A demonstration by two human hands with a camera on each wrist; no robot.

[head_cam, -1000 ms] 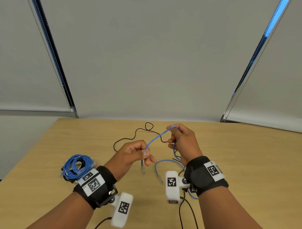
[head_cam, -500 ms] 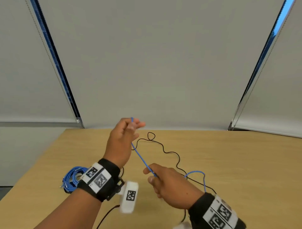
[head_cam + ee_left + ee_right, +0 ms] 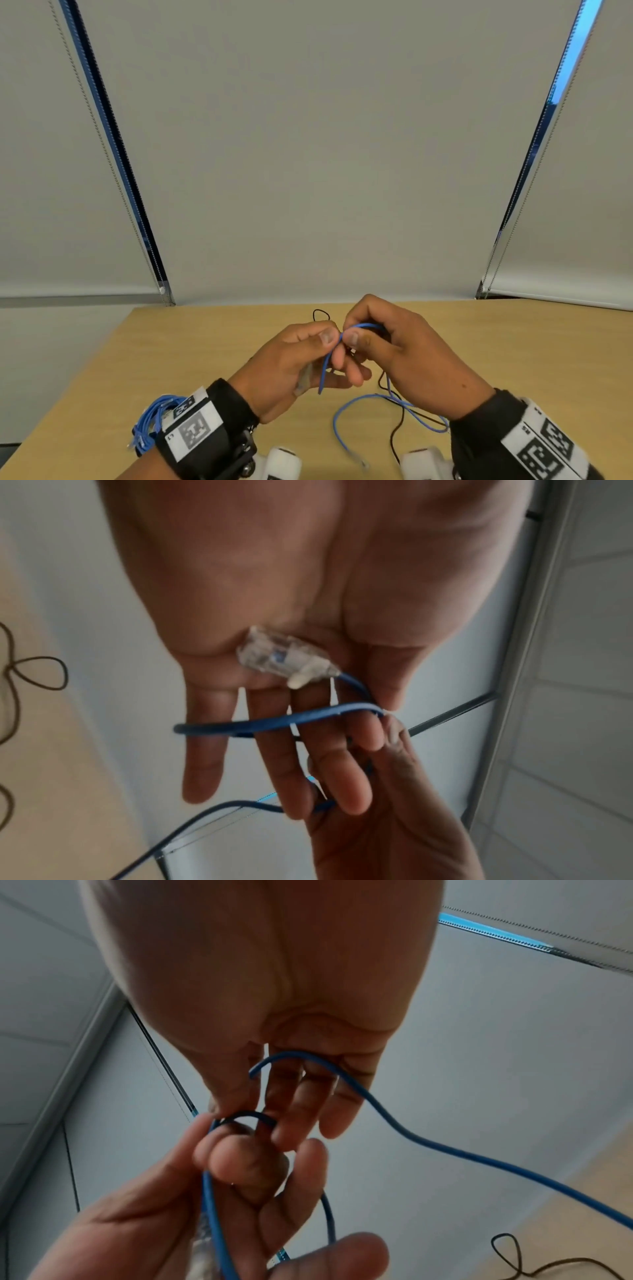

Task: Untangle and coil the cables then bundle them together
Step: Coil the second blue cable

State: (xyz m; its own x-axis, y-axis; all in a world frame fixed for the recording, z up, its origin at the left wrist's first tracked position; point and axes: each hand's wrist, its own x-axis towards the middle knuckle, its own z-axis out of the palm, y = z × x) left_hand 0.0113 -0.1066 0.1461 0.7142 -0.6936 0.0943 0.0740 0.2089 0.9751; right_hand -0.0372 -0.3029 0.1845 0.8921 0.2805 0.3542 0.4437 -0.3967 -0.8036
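Note:
Both hands meet above the middle of the wooden table (image 3: 205,359). My left hand (image 3: 310,356) pinches a thin blue cable (image 3: 324,370) between thumb and forefinger, and its clear plug (image 3: 281,658) lies against the palm. A loop of the cable (image 3: 274,722) crosses the left fingers. My right hand (image 3: 387,346) pinches the same blue cable (image 3: 394,1118) right beside the left thumb. The slack hangs to the table in a loop (image 3: 346,411), ending in a second clear plug (image 3: 358,459). A thin black cable (image 3: 399,431) lies tangled under it.
A coiled bundle of blue cable (image 3: 150,425) lies at the table's left, partly behind my left wristband. The black cable's far loop (image 3: 320,313) lies near the table's back edge. Grey window blinds fill the background.
The hands were apart half a second ago, left raised far and right near, with the blue cable taut between them. Now they have come together and a loop is laid on the left hand.

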